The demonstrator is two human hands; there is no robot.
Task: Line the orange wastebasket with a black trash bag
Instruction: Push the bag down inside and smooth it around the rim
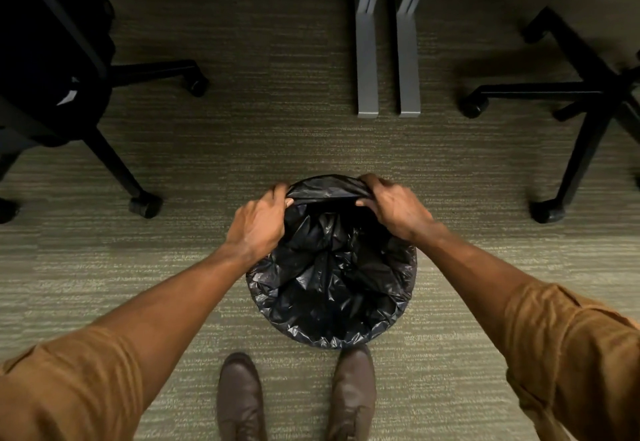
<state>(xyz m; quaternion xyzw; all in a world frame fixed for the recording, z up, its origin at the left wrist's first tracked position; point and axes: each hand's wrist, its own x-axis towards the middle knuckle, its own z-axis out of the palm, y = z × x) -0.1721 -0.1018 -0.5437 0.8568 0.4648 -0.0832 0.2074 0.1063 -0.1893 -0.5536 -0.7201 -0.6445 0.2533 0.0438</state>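
Note:
A black trash bag (332, 267) fills a round wastebasket on the carpet in front of my feet. The bag's crinkled edge is folded over the rim all around, so none of the orange basket shows. My left hand (259, 218) grips the bag's edge at the far left of the rim. My right hand (394, 208) grips the edge at the far right of the rim. Between the two hands the plastic is stretched taut over the far rim.
Black office chair bases with castors stand at the left (145, 205) and right (547, 212). Two grey desk legs (367, 59) lie on the carpet beyond the basket. My brown shoes (353, 392) are just behind the basket.

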